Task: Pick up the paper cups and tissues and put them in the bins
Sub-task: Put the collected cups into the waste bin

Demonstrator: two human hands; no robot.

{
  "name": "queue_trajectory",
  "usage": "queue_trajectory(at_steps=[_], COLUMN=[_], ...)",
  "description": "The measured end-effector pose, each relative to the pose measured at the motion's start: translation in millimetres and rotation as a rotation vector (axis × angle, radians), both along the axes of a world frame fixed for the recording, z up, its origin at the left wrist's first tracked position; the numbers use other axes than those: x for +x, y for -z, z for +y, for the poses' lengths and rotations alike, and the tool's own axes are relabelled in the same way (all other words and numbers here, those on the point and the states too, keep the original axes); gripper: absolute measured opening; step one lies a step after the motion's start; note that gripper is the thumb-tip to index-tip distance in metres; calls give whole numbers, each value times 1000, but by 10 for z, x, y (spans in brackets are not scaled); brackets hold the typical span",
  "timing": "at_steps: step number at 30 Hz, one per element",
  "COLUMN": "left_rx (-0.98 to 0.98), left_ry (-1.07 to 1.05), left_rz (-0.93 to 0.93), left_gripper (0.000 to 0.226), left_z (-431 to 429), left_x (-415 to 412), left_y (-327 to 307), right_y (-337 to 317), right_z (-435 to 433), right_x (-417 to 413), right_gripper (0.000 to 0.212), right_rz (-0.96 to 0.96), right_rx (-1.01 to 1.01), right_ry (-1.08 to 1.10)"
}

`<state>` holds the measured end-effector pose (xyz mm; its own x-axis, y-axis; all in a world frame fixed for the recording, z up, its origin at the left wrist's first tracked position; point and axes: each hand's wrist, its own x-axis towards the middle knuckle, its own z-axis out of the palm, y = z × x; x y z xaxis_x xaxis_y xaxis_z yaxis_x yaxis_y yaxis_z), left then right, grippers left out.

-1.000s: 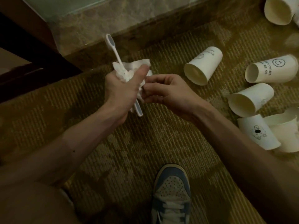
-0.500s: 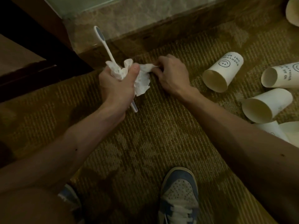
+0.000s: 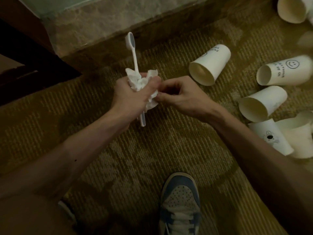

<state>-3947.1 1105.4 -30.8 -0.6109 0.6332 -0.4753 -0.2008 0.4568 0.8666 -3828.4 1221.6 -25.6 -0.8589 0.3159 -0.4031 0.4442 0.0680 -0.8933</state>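
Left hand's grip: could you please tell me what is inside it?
The left hand grips crumpled tissues and a white toothbrush; the handle's middle is hidden inside the grip.

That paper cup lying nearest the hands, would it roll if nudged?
Probably: the cup lies on its side on the carpet. Being tapered, it would likely curve aside. It looks thin and empty, so probably light and crushable.

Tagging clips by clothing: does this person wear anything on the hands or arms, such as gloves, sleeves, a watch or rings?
No. The left hand and right hand are bare: no gloves or visible rings. The left forearm and right forearm show no sleeve, watch or bracelet. One small dark dot marks the left forearm.
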Motion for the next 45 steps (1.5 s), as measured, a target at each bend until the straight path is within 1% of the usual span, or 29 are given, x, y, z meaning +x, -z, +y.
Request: queue_trajectory(at_steps=[2, 3, 4, 5, 6, 7, 8, 9, 10, 11, 13, 15, 16, 18, 20, 23, 25, 27, 29, 30, 31, 32, 34, 36, 38, 41, 42, 43, 45], left_rx=[-5, -8, -10, -15, -21, -23, -24, -25, -26, -26, -27, -32, -33, -20, -2, 47, 82, 118, 156, 171, 183, 177, 139, 90, 62, 66, 68, 74, 70], left_ry=[25, 28, 26, 23, 21, 22, 21, 22, 25, 29, 37, 40, 41, 52, 32, -26, -17, -14, -33, -38, -36, -18, -9, -11, -39, -140, -171, -193, -226], left_rz=[3, 5, 11, 22, 28, 27, 24, 25, 29, 36, 50, 51, 47, 58, 117, 183, 219, 274, 323, 356, 412, 429, 483, 544, 583, 645, 677, 710, 786], left_gripper=[32, 31, 26, 21, 19, 18, 20, 23, 26, 25, 25, 31, 34, 35, 36, 33, 25, 23, 25, 22, 21, 22, 24, 20, 17, 38, 42, 38, 20], left_z=[18, 28, 37, 45, 52, 61, 72, 83, 93, 104, 119, 117, 109, 87, 58, 22, 1, -55, -151, -219, -329, -379, -576, -836, -1144, -1713, -1930, -2162, -2649], left_x=[10, 18, 29, 40, 51, 64, 76, 84, 91, 98, 106, 105, 98, 70, 13, -130, -221, -330, -466, -534, -644, -672, -784, -912, -1048, -1272, -1322, -1346, -1347], left_y=[-12, -17, -17, -11, -9, -9, -8, -4, -3, -5, -11, -14, -22, -57, -131, -299, -467, -696, -990, -1134, -1338, -1428, -1711, -2009, -2330, -2880, -3059, -3238, -3564], right_y=[-65, -98, -121, -128, -123, -110, -83, -52, -21, 15, 78, 108, 106, 57, -25, -188, -332, -492, -688, -756, -869, -924, -1158, -1510, -1943, -2583, -2780, -2954, -3241], right_z=[66, 121, 193, 282, 385, 486, 581, 658, 715, 742, 736, 644, 570, 371, 162, -23, -86, -155, -259, -320, -405, -455, -603, -774, -961, -1273, -1412, -1579, -1955], right_x=[83, 125, 166, 206, 243, 280, 309, 333, 349, 359, 372, 347, 316, 204, 82, -31, -86, -165, -233, -248, -336, -342, -483, -664, -839, -1125, -1227, -1335, -1563], right_gripper=[14, 13, 14, 18, 27, 41, 56, 70, 81, 88, 85, 75, 71, 65, 63, 68, 64, 63, 78, 86, 90, 89, 79, 68, 61, 62, 63, 60, 52], right_rz=[14, 18, 15, 2, -28, -83, -159, -252, -340, -404, -434, -401, -364, -257, -190, -168, -127, -38, 44, 84, 133, 154, 239, 281, 300, 340, 354, 378, 458], right_rx=[5, 67, 201, 389, 595, 770, 877, 904, 861, 788, 690, 679, 627, 383, 152, 54, 53, 20, -22, -11, 27, 61, 208, 370, 451, 463, 444, 416, 368], right_ry=[9, 49, 124, 211, 281, 314, 306, 269, 230, 204, 197, 225, 241, 298, 369, 433, 414, 328, 196, 136, 75, 42, -12, -100, -220, -369, -411, -458, -566])
